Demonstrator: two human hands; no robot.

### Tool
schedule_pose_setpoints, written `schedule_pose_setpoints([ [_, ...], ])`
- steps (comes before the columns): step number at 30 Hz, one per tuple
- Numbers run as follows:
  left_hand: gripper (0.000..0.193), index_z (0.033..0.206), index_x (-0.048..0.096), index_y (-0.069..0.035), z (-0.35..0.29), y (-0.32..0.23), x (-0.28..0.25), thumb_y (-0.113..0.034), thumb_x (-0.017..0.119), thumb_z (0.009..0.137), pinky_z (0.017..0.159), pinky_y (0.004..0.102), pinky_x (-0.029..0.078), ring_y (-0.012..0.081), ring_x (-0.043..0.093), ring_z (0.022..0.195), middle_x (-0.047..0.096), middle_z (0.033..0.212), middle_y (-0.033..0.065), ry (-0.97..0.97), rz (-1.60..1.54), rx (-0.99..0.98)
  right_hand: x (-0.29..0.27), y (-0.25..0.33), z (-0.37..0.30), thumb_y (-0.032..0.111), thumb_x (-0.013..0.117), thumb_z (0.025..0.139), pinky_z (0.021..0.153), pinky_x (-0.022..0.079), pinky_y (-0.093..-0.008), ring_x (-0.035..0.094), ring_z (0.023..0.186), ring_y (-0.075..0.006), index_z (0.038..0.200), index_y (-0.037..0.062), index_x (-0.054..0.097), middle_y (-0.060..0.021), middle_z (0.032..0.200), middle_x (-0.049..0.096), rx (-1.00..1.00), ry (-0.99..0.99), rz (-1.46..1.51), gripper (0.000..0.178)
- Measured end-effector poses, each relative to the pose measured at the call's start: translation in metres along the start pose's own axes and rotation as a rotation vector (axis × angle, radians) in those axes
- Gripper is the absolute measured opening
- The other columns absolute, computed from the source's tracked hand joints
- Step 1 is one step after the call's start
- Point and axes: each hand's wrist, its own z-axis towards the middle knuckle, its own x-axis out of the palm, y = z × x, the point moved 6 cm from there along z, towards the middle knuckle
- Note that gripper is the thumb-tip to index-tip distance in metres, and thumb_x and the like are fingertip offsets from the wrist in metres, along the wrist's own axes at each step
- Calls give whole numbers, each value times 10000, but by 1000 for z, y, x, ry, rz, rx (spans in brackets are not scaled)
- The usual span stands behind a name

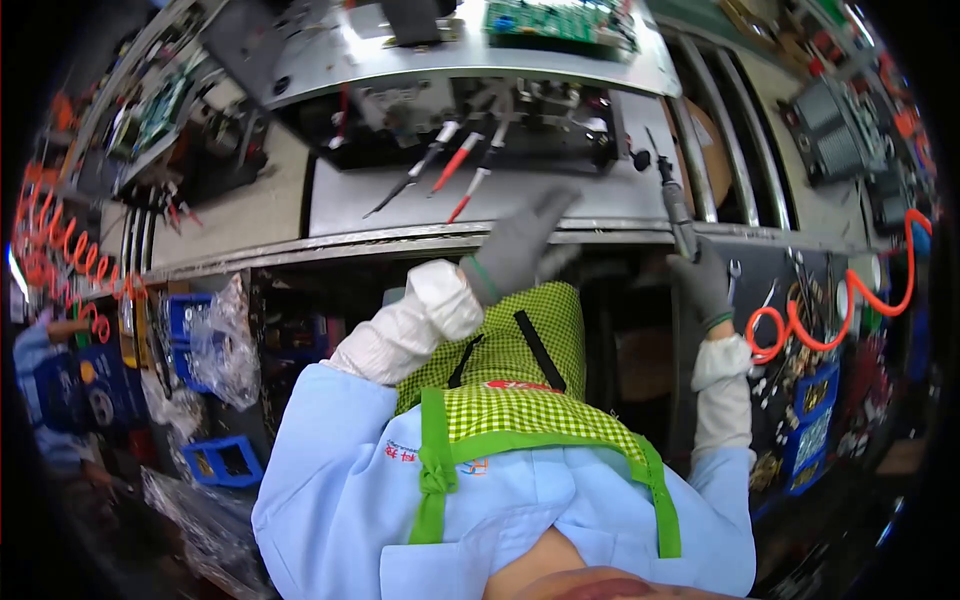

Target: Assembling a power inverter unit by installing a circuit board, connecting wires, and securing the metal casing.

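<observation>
My left hand (pixel 522 244), in a grey glove, is over the front edge of the bench with its fingers stretched out and slightly blurred; nothing shows in it. Just beyond it, several cable ends (pixel 462 160) with white, red and black sleeves hang from an open metal chassis (pixel 460 110). On the right, my gloved right hand (pixel 705 284) is closed around the rear end of a grey power screwdriver (pixel 677 212). Its long thin bit points away from me, beside the chassis's right front corner. A green circuit board (pixel 560 22) sits on top of the chassis.
Metal rollers (pixel 722 130) run to the right of the chassis. A red coiled air hose (pixel 800 325) hangs over loose hand tools at right, near blue parts bins (pixel 810 430). Another chassis (pixel 160 140) stands at far left. Blue bins (pixel 222 460) and plastic wrap (pixel 228 340) lie at lower left.
</observation>
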Motion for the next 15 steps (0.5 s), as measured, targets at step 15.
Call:
schedule_pose_setpoints([
  [15,275,1135,635,-54,-430,45,-410,-190,594,900,843,348,510,247,649,945,675,1052,131,-1177,881,-777,26,42,170,403,624,865,966,425,-410,545,1152,-389,1364,26,458,-238,1306,534,-293,-73,-794,647],
])
